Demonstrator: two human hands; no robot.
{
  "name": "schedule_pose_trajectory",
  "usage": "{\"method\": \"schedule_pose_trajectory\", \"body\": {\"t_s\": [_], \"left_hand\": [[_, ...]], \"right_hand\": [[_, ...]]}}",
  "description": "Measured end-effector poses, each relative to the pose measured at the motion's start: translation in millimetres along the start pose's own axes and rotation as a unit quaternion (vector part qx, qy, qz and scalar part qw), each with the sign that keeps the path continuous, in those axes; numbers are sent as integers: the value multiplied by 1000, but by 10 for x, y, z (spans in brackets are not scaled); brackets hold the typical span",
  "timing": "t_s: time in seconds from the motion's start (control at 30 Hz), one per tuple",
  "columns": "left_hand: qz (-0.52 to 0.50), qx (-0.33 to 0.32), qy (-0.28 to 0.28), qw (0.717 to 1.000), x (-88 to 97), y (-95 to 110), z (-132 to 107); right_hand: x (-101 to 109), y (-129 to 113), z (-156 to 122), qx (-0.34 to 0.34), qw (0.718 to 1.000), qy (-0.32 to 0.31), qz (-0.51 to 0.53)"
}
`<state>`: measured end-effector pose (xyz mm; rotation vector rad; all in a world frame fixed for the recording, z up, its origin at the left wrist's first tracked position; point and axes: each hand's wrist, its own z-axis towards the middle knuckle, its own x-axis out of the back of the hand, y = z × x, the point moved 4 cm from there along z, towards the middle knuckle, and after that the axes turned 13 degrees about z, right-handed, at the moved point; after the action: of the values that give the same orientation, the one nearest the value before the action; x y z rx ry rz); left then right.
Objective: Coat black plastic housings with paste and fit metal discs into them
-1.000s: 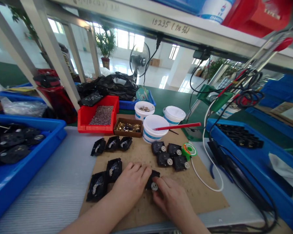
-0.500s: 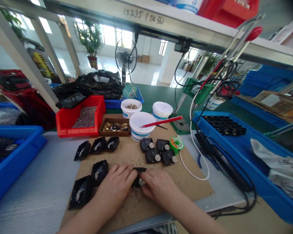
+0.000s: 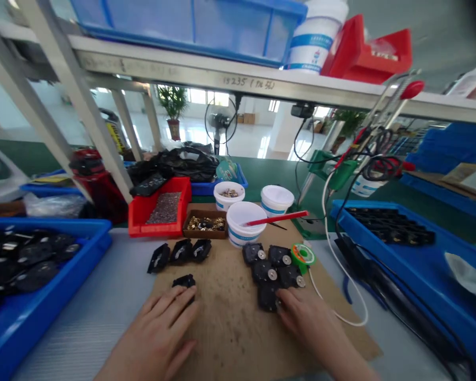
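Note:
My left hand [image 3: 158, 330] lies flat on the brown cardboard mat [image 3: 230, 323], fingers stretched out over black plastic parts; one part [image 3: 183, 282] shows just past the fingertips. My right hand [image 3: 307, 320] rests at the lower right of the mat, its fingertips touching a black part with a metal disc [image 3: 267, 296] at the near end of a cluster of similar parts [image 3: 273, 267]. Whether the fingers grip that part is unclear. Three more black parts [image 3: 179, 252] lie in a row at the mat's back left.
Behind the mat stand a red bin of small screws [image 3: 161, 211], a brown tray of brass pieces [image 3: 205, 224] and three white tubs [image 3: 246, 216], one with a red stick. Blue bins of black parts [image 3: 31, 275] [image 3: 396, 233] flank the mat. A green solder spool [image 3: 303, 254] and cables lie right.
My hands have separated: the right carried the black part to the cluster on the right, the left slid left over the parts there. The camera tilted up, showing the upper shelf.

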<state>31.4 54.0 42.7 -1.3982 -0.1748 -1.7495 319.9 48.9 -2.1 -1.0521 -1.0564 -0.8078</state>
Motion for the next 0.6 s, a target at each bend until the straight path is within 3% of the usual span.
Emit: {"method": "schedule_pose_trajectory", "body": {"t_s": [0.13, 0.2, 0.27, 0.37, 0.47, 0.6], "left_hand": [[42, 41, -15, 998, 44, -370, -520], [67, 73, -15, 995, 64, -541, -762], [88, 112, -17, 990, 106, -676, -942], [76, 173, -81, 979, 173, -816, -1057], [37, 228, -184, 955, 187, -1037, -1102], [86, 324, -237, 912, 192, -1694, -1397]], "right_hand": [[6, 335, -127, -4, 999, 34, -17], [39, 333, -128, 14, 999, 46, 5], [52, 181, 9, 36, 996, 51, 59], [-69, -225, 524, 56, 990, 53, 121], [-378, -659, 1206, 67, 993, 14, 96], [-739, -990, 1855, 72, 994, -31, 73]]}}
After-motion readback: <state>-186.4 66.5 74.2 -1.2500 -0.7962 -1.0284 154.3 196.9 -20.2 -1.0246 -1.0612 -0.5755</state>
